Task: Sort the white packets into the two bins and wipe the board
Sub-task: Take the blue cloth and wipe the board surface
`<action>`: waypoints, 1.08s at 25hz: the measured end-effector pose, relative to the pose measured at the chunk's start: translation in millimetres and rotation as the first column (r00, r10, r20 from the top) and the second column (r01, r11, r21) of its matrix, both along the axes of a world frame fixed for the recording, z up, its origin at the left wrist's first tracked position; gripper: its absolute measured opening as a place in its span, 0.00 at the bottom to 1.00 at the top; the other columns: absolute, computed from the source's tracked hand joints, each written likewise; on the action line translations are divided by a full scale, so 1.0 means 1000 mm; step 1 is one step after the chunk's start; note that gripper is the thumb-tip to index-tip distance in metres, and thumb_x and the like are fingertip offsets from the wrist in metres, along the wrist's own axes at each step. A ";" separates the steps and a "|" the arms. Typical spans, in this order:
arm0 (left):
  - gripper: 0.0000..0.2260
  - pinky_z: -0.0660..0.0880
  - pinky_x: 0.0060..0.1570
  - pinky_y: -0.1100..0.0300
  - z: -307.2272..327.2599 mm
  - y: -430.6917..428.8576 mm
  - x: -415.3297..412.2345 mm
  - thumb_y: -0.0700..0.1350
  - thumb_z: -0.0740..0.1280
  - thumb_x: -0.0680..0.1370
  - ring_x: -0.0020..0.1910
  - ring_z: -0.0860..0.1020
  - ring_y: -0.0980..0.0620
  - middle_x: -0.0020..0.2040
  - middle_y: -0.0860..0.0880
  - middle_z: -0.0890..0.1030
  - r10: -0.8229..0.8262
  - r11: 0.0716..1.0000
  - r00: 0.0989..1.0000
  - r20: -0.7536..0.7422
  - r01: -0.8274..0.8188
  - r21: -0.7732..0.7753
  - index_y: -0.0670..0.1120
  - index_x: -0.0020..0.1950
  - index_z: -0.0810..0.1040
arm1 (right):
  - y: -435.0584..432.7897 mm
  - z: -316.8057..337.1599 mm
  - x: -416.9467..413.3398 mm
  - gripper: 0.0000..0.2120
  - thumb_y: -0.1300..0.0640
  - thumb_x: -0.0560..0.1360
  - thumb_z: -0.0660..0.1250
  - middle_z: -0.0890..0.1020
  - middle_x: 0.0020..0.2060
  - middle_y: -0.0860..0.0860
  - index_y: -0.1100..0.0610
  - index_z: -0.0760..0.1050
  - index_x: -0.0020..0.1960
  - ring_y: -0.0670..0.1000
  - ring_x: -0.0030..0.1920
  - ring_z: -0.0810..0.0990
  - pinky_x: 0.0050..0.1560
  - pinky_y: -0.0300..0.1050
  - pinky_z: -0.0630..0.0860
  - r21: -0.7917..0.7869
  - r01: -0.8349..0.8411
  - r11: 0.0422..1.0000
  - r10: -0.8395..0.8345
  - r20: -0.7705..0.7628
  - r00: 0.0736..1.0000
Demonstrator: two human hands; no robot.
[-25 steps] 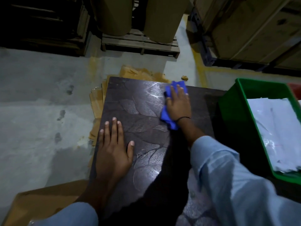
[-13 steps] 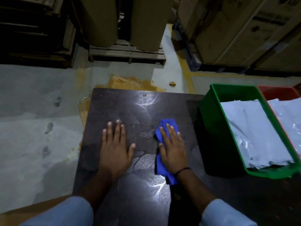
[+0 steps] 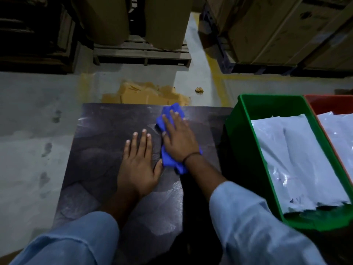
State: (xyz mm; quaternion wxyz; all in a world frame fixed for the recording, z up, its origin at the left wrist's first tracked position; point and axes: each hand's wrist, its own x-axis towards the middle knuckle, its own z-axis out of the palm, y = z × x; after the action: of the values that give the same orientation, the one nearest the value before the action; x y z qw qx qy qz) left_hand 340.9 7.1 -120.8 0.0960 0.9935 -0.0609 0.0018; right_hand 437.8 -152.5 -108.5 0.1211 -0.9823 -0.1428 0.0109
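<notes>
A dark glossy board [image 3: 99, 150] lies in front of me on the floor. My left hand [image 3: 138, 165] rests flat on it with fingers spread and nothing in it. My right hand [image 3: 179, 138] presses a blue cloth [image 3: 170, 159] onto the board near its far edge, palm down; most of the cloth is hidden under the hand. To the right stands a green bin [image 3: 246, 121] with white packets [image 3: 298, 159] stacked inside. A red bin [image 3: 330, 106] beside it also holds white packets [image 3: 338, 134], cut off by the frame edge.
Flattened brown cardboard [image 3: 145, 94] lies on the grey concrete floor [image 3: 28, 131] beyond the board. A wooden pallet [image 3: 141, 52] with large brown rolls stands further back. Big cardboard cartons [image 3: 286, 29] fill the back right. A small crumpled scrap [image 3: 199, 90] lies by a yellow floor line.
My right hand pulled the blue cloth towards me, then pushed it back out to the board's far edge. My left hand stayed flat in place.
</notes>
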 end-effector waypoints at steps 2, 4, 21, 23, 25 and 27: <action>0.37 0.50 0.79 0.41 0.000 0.000 0.001 0.63 0.51 0.81 0.82 0.48 0.40 0.83 0.41 0.50 0.001 1.000 1.000 0.009 -0.001 -0.007 0.39 0.82 0.54 | -0.029 -0.002 -0.007 0.29 0.48 0.79 0.54 0.60 0.78 0.59 0.55 0.60 0.79 0.58 0.78 0.57 0.78 0.55 0.52 0.008 -0.054 0.998 0.054 0.028 0.998; 0.37 0.50 0.79 0.41 0.002 0.001 0.001 0.63 0.50 0.81 0.82 0.47 0.40 0.83 0.41 0.50 0.006 1.000 1.000 -0.005 -0.007 -0.012 0.39 0.82 0.53 | -0.059 0.001 0.024 0.31 0.48 0.77 0.51 0.59 0.78 0.60 0.56 0.59 0.79 0.58 0.78 0.57 0.78 0.55 0.51 -0.015 0.216 0.976 -0.216 0.040 0.976; 0.37 0.51 0.79 0.41 0.000 0.001 0.000 0.63 0.52 0.82 0.82 0.46 0.41 0.83 0.42 0.48 0.024 0.999 1.000 0.001 -0.024 -0.023 0.39 0.82 0.52 | -0.026 0.005 -0.082 0.28 0.54 0.76 0.57 0.63 0.78 0.54 0.53 0.66 0.76 0.54 0.78 0.59 0.78 0.54 0.54 0.125 0.118 0.985 -0.128 0.071 0.989; 0.37 0.51 0.79 0.40 0.001 0.001 0.001 0.63 0.52 0.82 0.82 0.46 0.41 0.83 0.42 0.48 0.022 0.999 1.000 -0.001 -0.022 -0.025 0.39 0.82 0.52 | -0.035 0.005 -0.126 0.27 0.56 0.76 0.59 0.65 0.77 0.52 0.53 0.67 0.76 0.52 0.78 0.60 0.78 0.53 0.55 0.156 0.102 0.982 -0.116 0.085 0.990; 0.37 0.50 0.79 0.41 0.001 0.001 0.001 0.63 0.51 0.82 0.82 0.46 0.40 0.83 0.41 0.48 0.018 1.000 1.000 -0.009 -0.019 -0.021 0.39 0.82 0.52 | -0.046 0.000 -0.104 0.26 0.57 0.75 0.59 0.68 0.75 0.54 0.55 0.70 0.73 0.54 0.76 0.64 0.78 0.54 0.57 0.147 0.160 0.976 -0.176 0.098 0.980; 0.37 0.50 0.79 0.41 0.000 0.002 0.001 0.63 0.51 0.81 0.82 0.46 0.40 0.83 0.41 0.49 0.022 1.000 1.000 -0.008 -0.022 -0.009 0.39 0.82 0.52 | -0.043 -0.001 -0.039 0.26 0.56 0.74 0.58 0.71 0.73 0.58 0.56 0.72 0.72 0.58 0.75 0.66 0.77 0.55 0.58 0.133 0.266 0.955 -0.282 0.122 0.952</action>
State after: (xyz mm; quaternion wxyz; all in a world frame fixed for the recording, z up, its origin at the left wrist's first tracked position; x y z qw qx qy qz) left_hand 342.3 8.8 -120.5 0.1008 0.9937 -0.0495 -0.0007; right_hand 398.6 -195.4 -109.5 0.1676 -0.9822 -0.0133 -0.0832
